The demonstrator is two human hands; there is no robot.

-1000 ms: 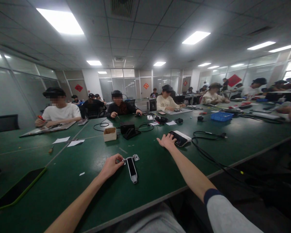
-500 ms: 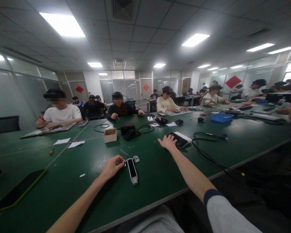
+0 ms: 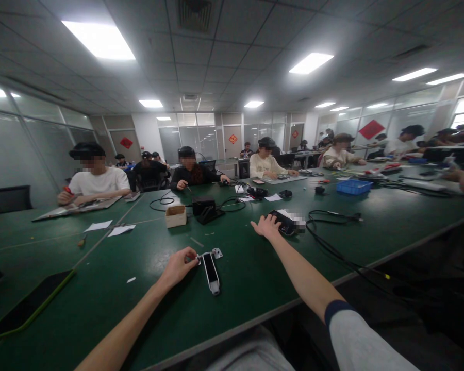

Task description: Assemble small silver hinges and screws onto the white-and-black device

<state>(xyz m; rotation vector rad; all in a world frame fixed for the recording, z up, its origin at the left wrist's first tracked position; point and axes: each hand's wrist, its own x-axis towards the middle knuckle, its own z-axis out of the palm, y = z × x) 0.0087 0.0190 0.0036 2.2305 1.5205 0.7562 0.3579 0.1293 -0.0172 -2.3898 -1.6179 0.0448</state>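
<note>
On the green table (image 3: 247, 278) in front of me lies a long, narrow device with a white frame and a black face (image 3: 211, 272). Small pale metal tabs stick out on both sides of its far end. The thumb and fingers of my left hand (image 3: 181, 265) are pinched on the left tab. Further off to the right, my right hand (image 3: 267, 225) rests with its fingers spread on a flat black device (image 3: 285, 222). A white or pale part along that device's far right side is blurred by pixels, so its details are hidden.
A small open cardboard box (image 3: 176, 217) and a black stand-like unit (image 3: 205, 208) with cables stand ahead. Black cables (image 3: 332, 247) run over the right table edge. A blue basket (image 3: 354, 187) is at the far right, a green-edged black panel (image 3: 27, 304) at left. Several people sit opposite.
</note>
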